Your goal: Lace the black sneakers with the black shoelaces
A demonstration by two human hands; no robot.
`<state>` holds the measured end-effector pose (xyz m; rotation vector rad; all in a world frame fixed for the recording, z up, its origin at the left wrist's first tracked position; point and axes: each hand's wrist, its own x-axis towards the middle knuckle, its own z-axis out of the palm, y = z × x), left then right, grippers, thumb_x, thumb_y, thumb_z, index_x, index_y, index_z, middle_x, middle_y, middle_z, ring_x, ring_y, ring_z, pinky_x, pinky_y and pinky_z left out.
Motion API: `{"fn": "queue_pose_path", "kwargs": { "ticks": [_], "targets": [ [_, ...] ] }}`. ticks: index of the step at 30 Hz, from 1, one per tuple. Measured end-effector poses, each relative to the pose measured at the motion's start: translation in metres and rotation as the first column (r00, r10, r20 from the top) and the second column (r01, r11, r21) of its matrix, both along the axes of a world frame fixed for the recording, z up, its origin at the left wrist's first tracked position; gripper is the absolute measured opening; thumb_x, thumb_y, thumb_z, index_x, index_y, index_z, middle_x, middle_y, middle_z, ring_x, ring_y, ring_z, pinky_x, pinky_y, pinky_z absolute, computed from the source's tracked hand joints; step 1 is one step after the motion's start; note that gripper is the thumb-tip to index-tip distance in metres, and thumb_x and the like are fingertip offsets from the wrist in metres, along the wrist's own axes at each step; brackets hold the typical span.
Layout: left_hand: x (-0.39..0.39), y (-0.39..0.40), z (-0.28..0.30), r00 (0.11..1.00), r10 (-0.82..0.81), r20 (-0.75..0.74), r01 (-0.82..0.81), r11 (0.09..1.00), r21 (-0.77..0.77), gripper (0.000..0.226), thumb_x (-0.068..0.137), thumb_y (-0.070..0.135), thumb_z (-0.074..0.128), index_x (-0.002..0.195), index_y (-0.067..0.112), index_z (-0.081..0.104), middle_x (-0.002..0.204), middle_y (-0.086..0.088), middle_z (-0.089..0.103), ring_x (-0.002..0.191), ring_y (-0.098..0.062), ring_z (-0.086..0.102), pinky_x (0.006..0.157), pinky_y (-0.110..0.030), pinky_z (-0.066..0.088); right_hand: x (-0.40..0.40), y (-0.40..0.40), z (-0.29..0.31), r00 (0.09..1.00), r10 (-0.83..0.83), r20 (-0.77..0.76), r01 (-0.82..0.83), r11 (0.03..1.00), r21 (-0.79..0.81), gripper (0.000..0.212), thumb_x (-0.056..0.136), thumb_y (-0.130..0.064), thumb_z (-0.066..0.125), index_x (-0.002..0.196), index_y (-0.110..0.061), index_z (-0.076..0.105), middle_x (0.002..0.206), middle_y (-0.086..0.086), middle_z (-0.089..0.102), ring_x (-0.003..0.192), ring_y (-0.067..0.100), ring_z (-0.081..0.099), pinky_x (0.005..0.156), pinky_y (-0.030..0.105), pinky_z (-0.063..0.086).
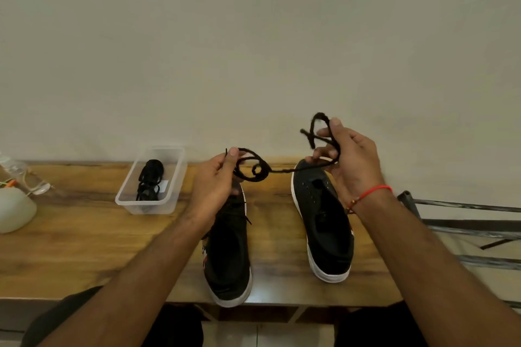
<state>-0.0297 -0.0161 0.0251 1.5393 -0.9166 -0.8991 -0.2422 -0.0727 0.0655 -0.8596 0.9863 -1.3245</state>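
**Kinked lace held above two sneakers at the desk's near side**

A black shoelace (255, 167) hangs in the air between the two hands, above the toes of the sneakers. The left hand (214, 180) pinches one end between thumb and forefinger, the stiff tip poking up past the thumb. The right hand (348, 155) has its fingers curled round the other part, which loops over the fingertips and sticks out in a bent tail. Between them the lace coils into curls and one short taut run.

The lace looks light, soft and limp, yet it keeps the kinks of its bundling; it will likely twist and snag rather than lie flat. The best hold is probably right behind the hardened tip, where it can be steered into an eyelet; a grip further back would let the end flop.

The right sneaker (324, 222) stands unlaced, its eyelets showing as small holes beside the open tongue. The left sneaker (229, 251) lies partly under the left wrist, and thin lace ends show near its throat; how far it is laced cannot be told. Both heels sit close to the near edge of the desk (84, 248), the left one almost overhanging it.

A clear plastic tub (174, 166) with another bundled lace (149, 180) stands to the far left, well apart. Open room lies between the shoes and left of them; a metal chair frame (465, 222) crowds the right side.
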Motion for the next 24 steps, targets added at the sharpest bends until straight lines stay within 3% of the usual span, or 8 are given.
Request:
{"fn": "queue_pose_path", "kwargs": {
  "ticks": [4,6,8,10,13,16,21,24],
  "targets": [
    [0.013,-0.008,-0.009,0.996,0.077,0.041,-0.076,0.997,-0.021,0.038,0.104,0.052,0.046,0.130,0.036,0.068,0.109,0.002,0.069,0.093,-0.015,0.065,0.065,-0.025,0.056,-0.002,-0.008,-0.005,0.980,0.004,-0.198,-0.010,0.999,-0.031,0.041,0.101,-0.038,0.056,0.076,-0.007,0.062,0.053,0.009,0.051,0.060,0.032,0.063,0.076,0.051,0.060],
    [0.013,-0.012,-0.012,0.994,0.107,-0.022,-0.108,0.991,-0.081,0.035,0.103,0.057,0.046,0.129,0.045,0.066,0.112,0.011,0.072,0.109,-0.015,0.066,0.091,-0.037,0.058,-0.009,-0.011,-0.014,0.700,-0.042,-0.713,-0.132,0.974,-0.186,0.044,0.100,-0.044,0.056,0.075,-0.010,0.069,0.068,0.005,0.066,0.073,0.027,0.069,0.076,0.041,0.058],
    [0.008,-0.013,-0.009,0.991,0.123,-0.055,-0.131,0.979,-0.155,0.035,0.104,0.053,0.044,0.131,0.043,0.065,0.116,0.015,0.072,0.113,-0.012,0.067,0.103,-0.039,0.052,-0.012,-0.010,-0.016,0.433,-0.160,-0.887,-0.198,0.943,-0.267,0.043,0.099,-0.043,0.057,0.076,-0.011,0.073,0.076,0.002,0.067,0.080,0.020,0.066,0.075,0.030,0.050],
    [0.004,-0.013,-0.006,0.982,0.085,-0.166,-0.122,0.966,-0.227,0.034,0.108,0.045,0.042,0.129,0.032,0.066,0.099,0.005,0.074,0.094,-0.015,0.071,0.094,-0.037,0.056,-0.012,-0.010,-0.012,0.662,-0.132,-0.738,-0.076,0.967,-0.242,0.042,0.099,-0.042,0.059,0.075,-0.009,0.070,0.077,0.002,0.068,0.078,0.019,0.068,0.075,0.034,0.057],
    [0.009,-0.013,-0.001,0.961,0.035,-0.275,-0.099,0.970,-0.222,0.039,0.108,0.045,0.041,0.112,0.019,0.069,0.064,0.004,0.044,0.055,-0.012,0.042,0.056,-0.032,0.048,-0.013,-0.013,-0.001,0.996,-0.044,-0.080,0.046,0.999,0.020,0.037,0.101,-0.034,0.057,0.075,-0.008,0.056,0.071,0.007,0.060,0.068,0.024,0.067,0.066,0.040,0.061],
    [0.024,-0.014,0.001,0.978,0.122,-0.168,-0.144,0.982,-0.122,0.046,0.105,0.056,0.040,0.101,0.023,0.072,0.064,0.008,0.033,0.053,-0.009,0.026,0.047,-0.025,0.024,-0.025,-0.019,0.004,0.977,-0.120,0.174,0.096,0.985,0.141,0.034,0.103,-0.035,0.053,0.075,-0.015,0.048,0.063,0.003,0.052,0.053,0.020,0.056,0.064,0.038,0.058],
    [0.042,-0.017,-0.001,0.914,0.064,0.402,-0.009,0.991,-0.136,0.023,0.104,0.042,0.053,0.104,0.033,0.074,0.085,0.019,0.064,0.078,0.001,0.057,0.079,-0.029,0.051,-0.038,-0.024,0.000,0.977,-0.090,0.194,0.061,0.986,0.152,0.027,0.105,-0.032,0.049,0.088,-0.012,0.056,0.062,-0.001,0.052,0.049,0.013,0.046,0.055,0.029,0.051],
    [0.016,-0.010,-0.003,0.839,-0.222,0.497,0.264,0.965,-0.014,0.019,0.099,0.040,0.062,0.117,0.039,0.069,0.106,0.017,0.067,0.086,0.007,0.061,0.075,-0.024,0.051,-0.025,-0.018,0.000,0.926,0.066,0.372,-0.134,0.978,0.160,0.018,0.104,-0.020,0.049,0.095,-0.008,0.059,0.071,0.004,0.061,0.063,0.019,0.061,0.071,0.036,0.060]
  ]
}}
